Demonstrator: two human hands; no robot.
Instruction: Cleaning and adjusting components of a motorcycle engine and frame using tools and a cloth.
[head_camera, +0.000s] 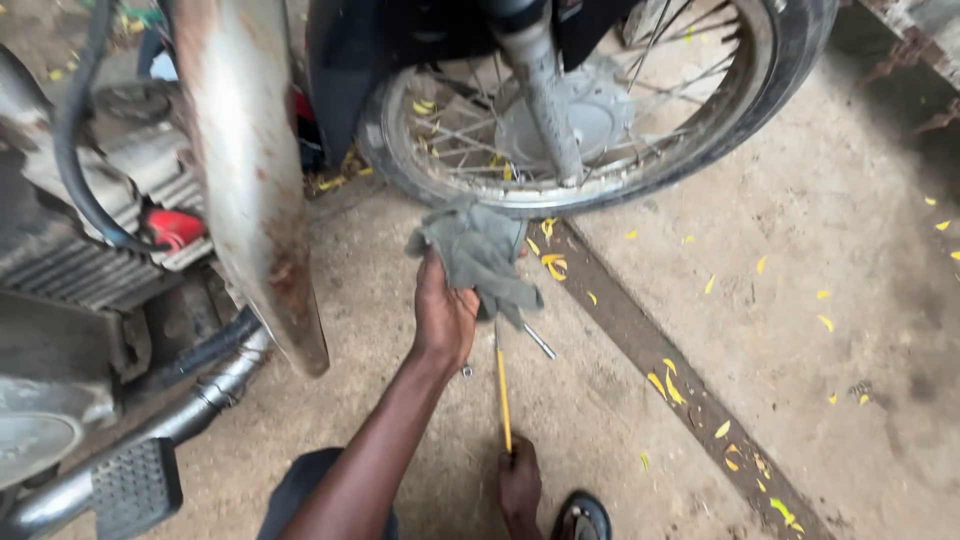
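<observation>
Concrete floor (800, 230), yellow petals (668, 385), wheel (600, 130)

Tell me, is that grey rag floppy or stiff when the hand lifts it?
Probably floppy: the grey rag hangs in crumpled folds from the left hand. It likely weighs little, since that hand alone pinches it up. It may be grimy, given its dull, dark patches.

The rag (478, 258) is a dull grey-green. The thin rod (503, 390) is yellow. The tyre (760, 95) is black around silver spokes (450, 135). The mudguard (250, 170) is grey with brown rust patches. Yellow petals (668, 385) speckle the tan concrete floor (800, 250). A red cap (172, 228) sits on the grey engine (70, 260).
</observation>
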